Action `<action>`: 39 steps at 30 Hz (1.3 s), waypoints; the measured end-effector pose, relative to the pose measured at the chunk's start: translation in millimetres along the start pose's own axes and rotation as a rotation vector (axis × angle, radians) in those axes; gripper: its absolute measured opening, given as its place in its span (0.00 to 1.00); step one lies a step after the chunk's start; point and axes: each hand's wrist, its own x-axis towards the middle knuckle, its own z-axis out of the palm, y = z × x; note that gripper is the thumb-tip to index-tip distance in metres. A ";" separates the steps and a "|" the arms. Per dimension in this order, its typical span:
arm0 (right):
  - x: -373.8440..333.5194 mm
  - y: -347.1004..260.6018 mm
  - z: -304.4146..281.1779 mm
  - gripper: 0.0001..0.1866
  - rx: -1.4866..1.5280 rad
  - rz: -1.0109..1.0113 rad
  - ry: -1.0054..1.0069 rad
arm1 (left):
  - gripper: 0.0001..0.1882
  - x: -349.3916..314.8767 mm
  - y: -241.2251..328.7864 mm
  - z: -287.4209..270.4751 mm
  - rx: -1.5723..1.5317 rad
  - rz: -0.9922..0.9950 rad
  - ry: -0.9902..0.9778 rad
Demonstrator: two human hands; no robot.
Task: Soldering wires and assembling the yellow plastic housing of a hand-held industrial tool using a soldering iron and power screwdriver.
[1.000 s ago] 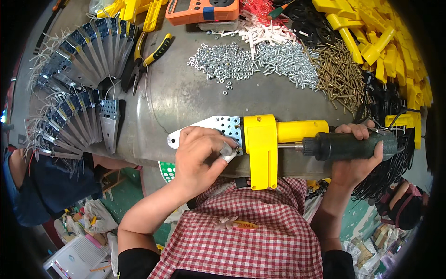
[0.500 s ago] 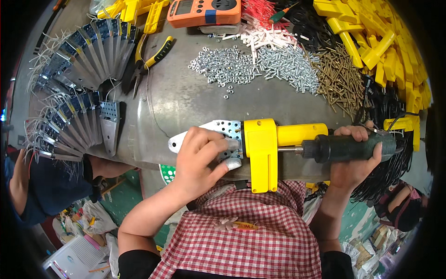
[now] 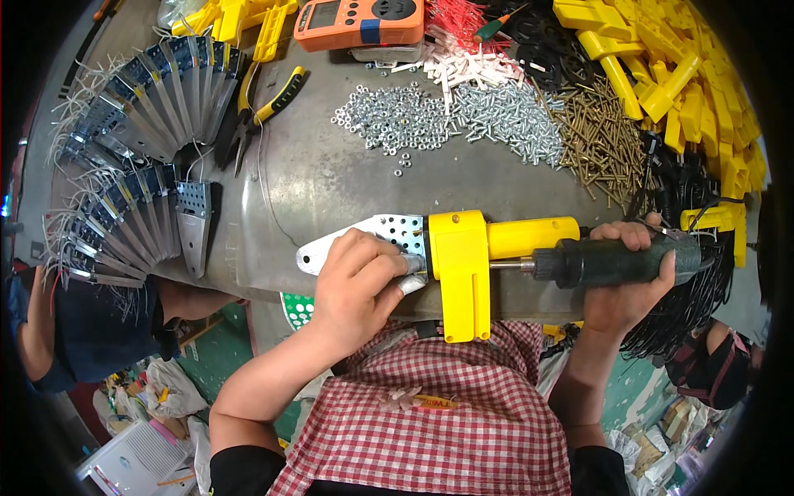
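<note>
My left hand (image 3: 356, 285) is closed on a silvery metal plate (image 3: 318, 253) with a tapered end and a patch of holes. Its thumb and a finger, both wrapped in something pale, pinch at the plate's perforated end, which meets a yellow plastic housing (image 3: 460, 273) with a handle stub to the right. What lies between those fingertips is hidden. My right hand (image 3: 622, 306) grips a black electric screwdriver (image 3: 571, 263), held level. Its bit points left and reaches the housing's right side; the tip is out of sight there.
Behind lie heaps of nuts (image 3: 389, 116), silver screws (image 3: 513, 120) and brass-coloured screws (image 3: 604, 136). Yellow housings (image 3: 695, 91) pile up at right. Fanned metal plates (image 3: 157, 99), pliers (image 3: 244, 124) and an orange meter (image 3: 356, 23) stand left and back. Another person (image 3: 95, 331) is at left.
My left thumb and finger have drawn closer together at the plate's edge. The whole scene has shifted very slightly left; the screwdriver stays against the housing.
</note>
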 end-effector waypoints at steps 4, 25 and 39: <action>-0.2 1.1 0.1 0.22 0.018 -0.002 0.000 | 0.16 2.0 1.6 1.6 -0.007 -0.006 0.033; -4.2 10.1 9.2 0.17 -0.064 0.005 0.040 | 0.18 -2.3 -8.7 -3.1 0.016 0.111 -0.017; 0.5 12.0 8.5 0.18 -0.012 -0.074 -0.042 | 0.15 2.7 -11.0 8.8 0.017 0.197 0.031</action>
